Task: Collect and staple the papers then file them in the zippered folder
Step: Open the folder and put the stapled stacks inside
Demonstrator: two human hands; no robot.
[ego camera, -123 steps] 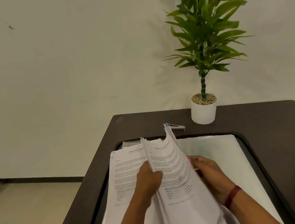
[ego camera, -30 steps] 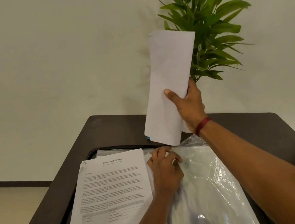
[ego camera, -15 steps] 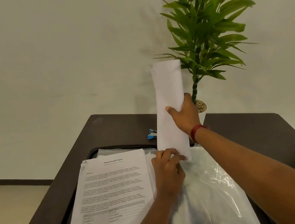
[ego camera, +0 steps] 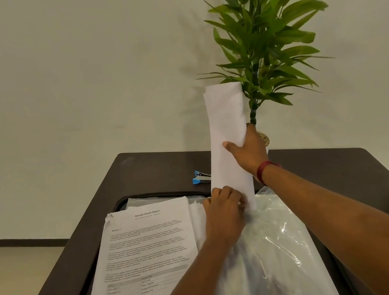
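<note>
- white paper bundle [ego camera: 227,126] upright over the far edge of the zippered folder [ego camera: 120,204], our right hand [ego camera: 248,153] curled round it to feed in.
- our left hand [ego camera: 224,211] pinches the clear sleeve [ego camera: 277,249], probably holding it open.

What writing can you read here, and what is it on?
"Sample Health Report": title on the top printed sheet.
"Section 1", probably: small heading below it, blurred.
Subtitle, paragraphs and table there: too blurred to read.
Held papers in the right hand: no print shows.
Stapler: no readable label.
</note>
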